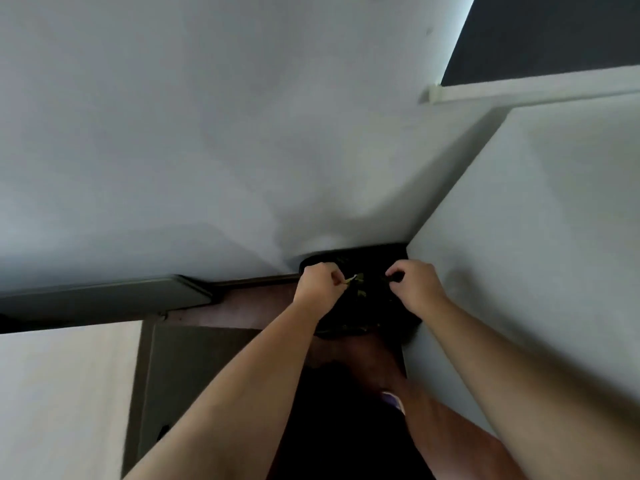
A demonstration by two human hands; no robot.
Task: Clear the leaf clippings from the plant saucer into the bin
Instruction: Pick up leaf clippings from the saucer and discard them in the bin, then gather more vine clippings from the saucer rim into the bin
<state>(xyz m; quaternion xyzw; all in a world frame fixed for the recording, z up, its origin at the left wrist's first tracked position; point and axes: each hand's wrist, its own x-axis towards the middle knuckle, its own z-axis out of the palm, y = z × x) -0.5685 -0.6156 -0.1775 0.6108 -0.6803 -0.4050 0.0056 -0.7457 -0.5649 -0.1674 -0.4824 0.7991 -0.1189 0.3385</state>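
Note:
A dark, black-lined bin [360, 327] stands in the corner where two pale walls meet. Both my hands hover over its mouth. My left hand [320, 284] pinches a small green and pale leaf clipping [354, 278] between thumb and fingers. My right hand [415, 287] is curled above the bin's right side, fingertips pinched together; what it holds is too dark to tell. A few green clippings [362, 293] show inside the bin. The plant saucer is out of sight.
A pale wall [207, 133] fills the view ahead and another wall [536, 237] closes in on the right. A dark skirting board [104, 297] runs along the left. Reddish-brown floor [249, 306] and my foot [374, 368] lie below the bin.

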